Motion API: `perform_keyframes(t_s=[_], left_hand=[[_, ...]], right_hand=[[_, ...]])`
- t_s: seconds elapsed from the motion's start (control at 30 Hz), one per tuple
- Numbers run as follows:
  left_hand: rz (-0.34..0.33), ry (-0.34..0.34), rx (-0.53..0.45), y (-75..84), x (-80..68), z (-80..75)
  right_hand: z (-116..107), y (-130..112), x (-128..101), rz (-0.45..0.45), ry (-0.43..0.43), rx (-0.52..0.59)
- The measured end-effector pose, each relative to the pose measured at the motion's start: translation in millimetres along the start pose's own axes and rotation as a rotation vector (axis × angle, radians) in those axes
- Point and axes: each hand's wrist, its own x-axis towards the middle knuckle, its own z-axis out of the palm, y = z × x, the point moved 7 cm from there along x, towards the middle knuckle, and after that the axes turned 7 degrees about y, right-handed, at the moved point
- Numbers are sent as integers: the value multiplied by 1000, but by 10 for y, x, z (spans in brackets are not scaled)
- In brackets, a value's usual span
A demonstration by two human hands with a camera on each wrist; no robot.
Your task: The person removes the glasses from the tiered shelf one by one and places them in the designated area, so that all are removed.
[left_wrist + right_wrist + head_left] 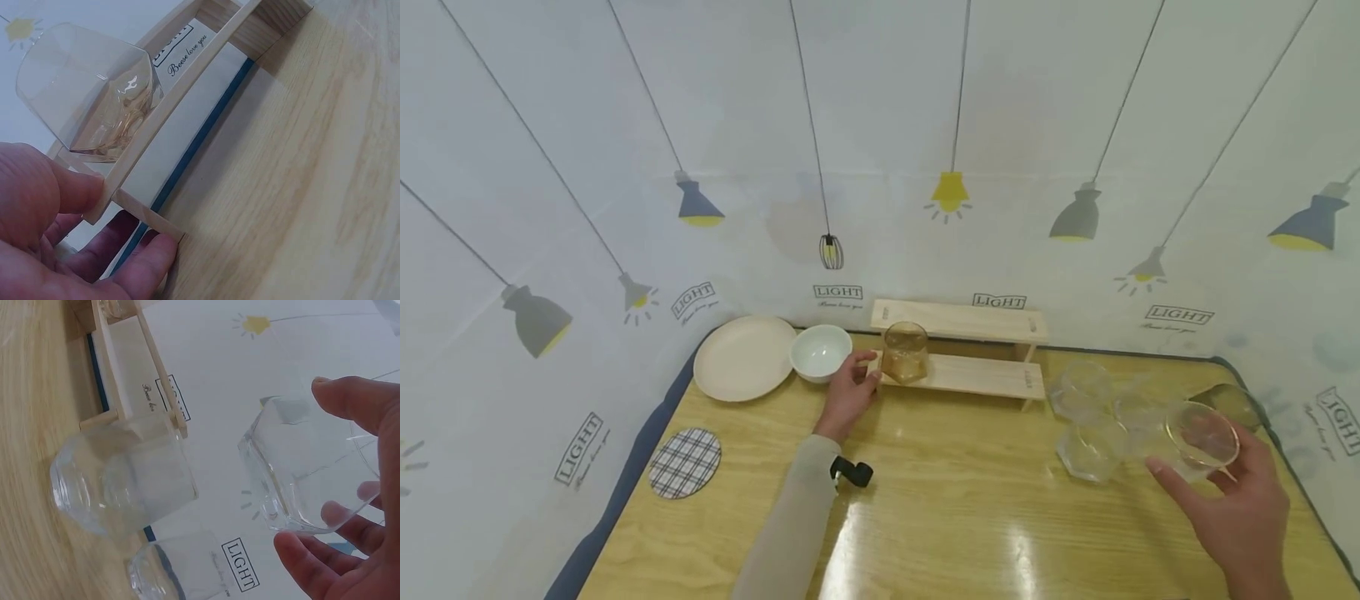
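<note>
Right hand [1247, 504]: thumb and fingers curved round one clear glass [1199, 440], raised over the right part of the surface [955, 517]. Handling, by judgement: light, rigid, smooth enough to slip, breakable; best taken by the side walls, below the rim. Other glasses [1088, 454]: clear, grouped on the surface, farther left. Left hand [848, 393]: pinches the left end of the wooden riser [977, 377], lower step. Amber glass [906, 360]: upright on that step. Bowl [822, 353]: just beside the left hand.

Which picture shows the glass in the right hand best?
The right wrist view: the clear glass looks big there, held close up by the right hand. The head view shows it smaller, from above; the left wrist view doesn't show it.
</note>
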Motion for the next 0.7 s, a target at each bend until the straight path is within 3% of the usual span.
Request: perform_keyframes(t_s=[0.13, 0.3, 0.57, 0.7], left_hand=[[1, -4, -3, 14, -2, 12], [-7, -3, -2, 14, 3, 5], [-11, 4, 11, 9, 0, -18], [0, -7, 4, 13, -1, -7]], right_hand=[[-86, 227, 41, 145, 43, -98], [-115, 467, 40, 268, 28, -177], [-17, 846, 112, 313, -155, -280], [27, 1011, 151, 341, -198, -357]])
